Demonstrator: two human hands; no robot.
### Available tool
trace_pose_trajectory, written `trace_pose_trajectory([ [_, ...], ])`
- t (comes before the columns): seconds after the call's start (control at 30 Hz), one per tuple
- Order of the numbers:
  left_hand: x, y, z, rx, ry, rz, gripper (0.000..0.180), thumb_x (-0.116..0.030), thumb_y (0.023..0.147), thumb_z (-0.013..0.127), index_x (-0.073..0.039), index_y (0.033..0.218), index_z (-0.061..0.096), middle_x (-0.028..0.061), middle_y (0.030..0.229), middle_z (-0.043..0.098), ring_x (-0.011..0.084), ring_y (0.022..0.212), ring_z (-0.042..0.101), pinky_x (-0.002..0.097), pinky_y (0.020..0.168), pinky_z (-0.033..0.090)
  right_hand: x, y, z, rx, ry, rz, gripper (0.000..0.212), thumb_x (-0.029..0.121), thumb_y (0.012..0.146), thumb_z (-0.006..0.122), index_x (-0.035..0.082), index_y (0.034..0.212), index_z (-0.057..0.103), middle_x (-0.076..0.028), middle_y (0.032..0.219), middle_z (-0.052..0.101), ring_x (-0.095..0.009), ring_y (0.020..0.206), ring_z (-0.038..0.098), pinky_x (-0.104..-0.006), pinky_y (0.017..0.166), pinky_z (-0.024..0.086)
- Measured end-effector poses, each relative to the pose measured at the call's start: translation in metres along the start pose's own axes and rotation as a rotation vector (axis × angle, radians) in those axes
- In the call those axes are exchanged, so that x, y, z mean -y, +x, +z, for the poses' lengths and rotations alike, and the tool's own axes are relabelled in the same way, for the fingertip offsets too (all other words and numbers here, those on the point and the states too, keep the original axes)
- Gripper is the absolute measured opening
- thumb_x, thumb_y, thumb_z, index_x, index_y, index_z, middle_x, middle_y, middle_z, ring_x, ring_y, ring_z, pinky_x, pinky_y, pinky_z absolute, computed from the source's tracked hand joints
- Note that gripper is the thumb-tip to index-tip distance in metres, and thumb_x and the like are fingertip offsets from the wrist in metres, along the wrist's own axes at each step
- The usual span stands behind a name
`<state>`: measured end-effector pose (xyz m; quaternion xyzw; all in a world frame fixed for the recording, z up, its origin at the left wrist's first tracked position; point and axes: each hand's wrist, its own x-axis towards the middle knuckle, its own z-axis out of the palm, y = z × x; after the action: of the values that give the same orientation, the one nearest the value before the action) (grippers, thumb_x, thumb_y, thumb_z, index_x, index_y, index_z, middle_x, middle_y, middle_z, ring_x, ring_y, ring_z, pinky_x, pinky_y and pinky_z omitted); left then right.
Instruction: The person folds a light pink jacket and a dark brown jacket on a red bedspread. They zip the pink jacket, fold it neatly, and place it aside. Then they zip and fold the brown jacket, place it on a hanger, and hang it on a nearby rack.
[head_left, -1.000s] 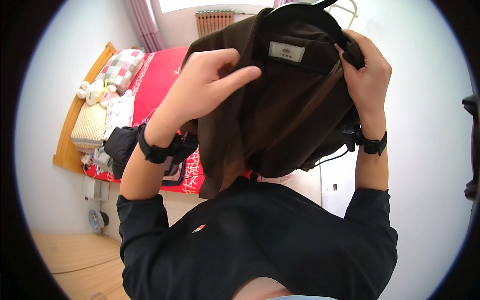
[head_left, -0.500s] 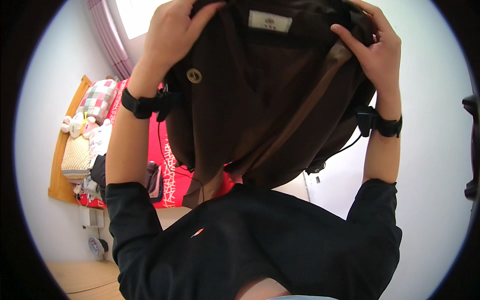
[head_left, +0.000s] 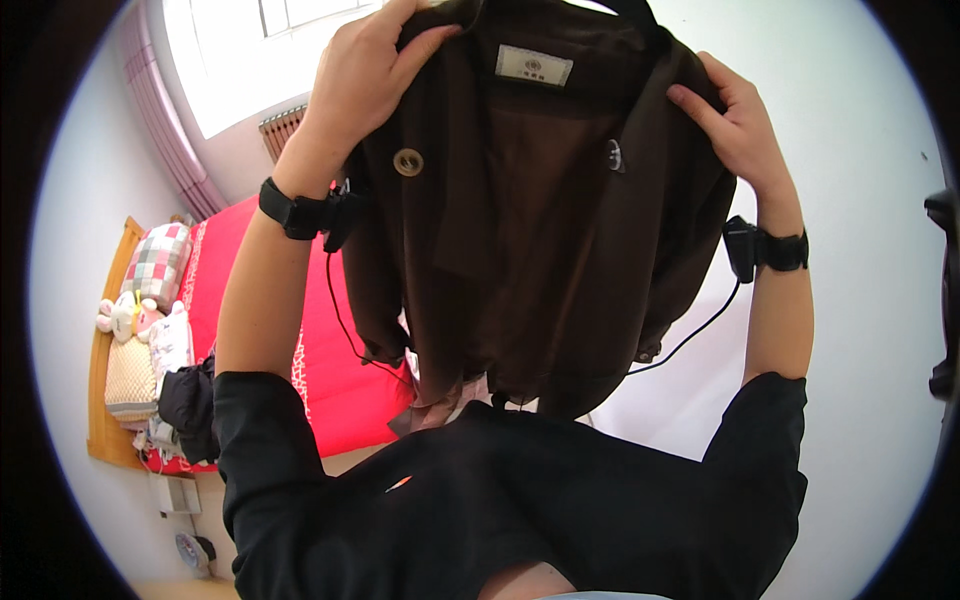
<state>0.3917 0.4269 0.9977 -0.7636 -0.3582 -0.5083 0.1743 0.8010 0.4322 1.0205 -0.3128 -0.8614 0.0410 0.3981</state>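
A dark brown jacket [head_left: 560, 240] hangs spread out in front of me, held up by its shoulders. The inside of its neck, with a pale label [head_left: 535, 66], faces me. A large round button [head_left: 408, 162] shows on the left front panel, and another button [head_left: 614, 155] sits on the right one. My left hand [head_left: 365, 75] is closed on the left shoulder near the collar, its thumb on the near side. On the other shoulder, my right hand [head_left: 740, 120] grips the cloth, thumb toward me. The jacket's lower hem falls close to my chest.
A bed with a red cover [head_left: 345, 405] stands at the left, with a checked pillow [head_left: 160, 262], a plush toy [head_left: 128, 315] and dark folded clothes [head_left: 190, 400] on it. Behind are a window [head_left: 240, 60] and a pink curtain [head_left: 170, 120]. A white wall [head_left: 860, 330] rises at right.
The jacket's front has opened out flatter, so the right-hand button and more lining show. Both hands still hold the shoulders. The view has shifted, with more window and bed showing.
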Motion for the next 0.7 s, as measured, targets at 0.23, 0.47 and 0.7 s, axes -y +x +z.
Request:
trace_pose_trajectory([
  [0.23, -0.005, 0.015, 0.059, -0.048, -0.145, 0.166, 0.027, -0.024, 0.106, 0.078, -0.001, 0.117, 0.069, 0.0205, 0.083, 0.069, 0.0384, 0.074, 0.068, 0.0405, 0.07, 0.054, 0.01, -0.021, -0.007, -0.17, -0.143, -0.038, 0.021, 0.016, 0.102, 0.081, 0.003, 0.116, 0.073, -0.004, 0.089, 0.077, -0.011, 0.084, 0.068, -0.0287, 0.082, 0.056],
  [0.47, -0.011, 0.02, 0.131, -0.086, -0.261, 0.145, 0.031, -0.03, 0.104, 0.079, -0.004, 0.11, 0.063, 0.02, 0.083, 0.07, 0.0457, 0.077, 0.068, 0.0487, 0.066, 0.053, 0.011, -0.017, -0.006, -0.148, -0.28, -0.083, 0.026, 0.016, 0.103, 0.078, 0.005, 0.127, 0.077, -0.008, 0.104, 0.076, -0.021, 0.099, 0.072, -0.0321, 0.095, 0.058],
  [0.7, -0.007, 0.018, 0.165, -0.144, -0.308, 0.139, 0.031, -0.03, 0.103, 0.08, -0.004, 0.108, 0.063, 0.0176, 0.083, 0.072, 0.0428, 0.076, 0.07, 0.0472, 0.065, 0.055, 0.009, -0.02, -0.011, -0.148, 0.16, 0.069, 0.018, 0.007, 0.108, 0.069, 0.001, 0.122, 0.079, -0.008, 0.122, 0.081, -0.015, 0.115, 0.074, -0.0295, 0.106, 0.055],
])
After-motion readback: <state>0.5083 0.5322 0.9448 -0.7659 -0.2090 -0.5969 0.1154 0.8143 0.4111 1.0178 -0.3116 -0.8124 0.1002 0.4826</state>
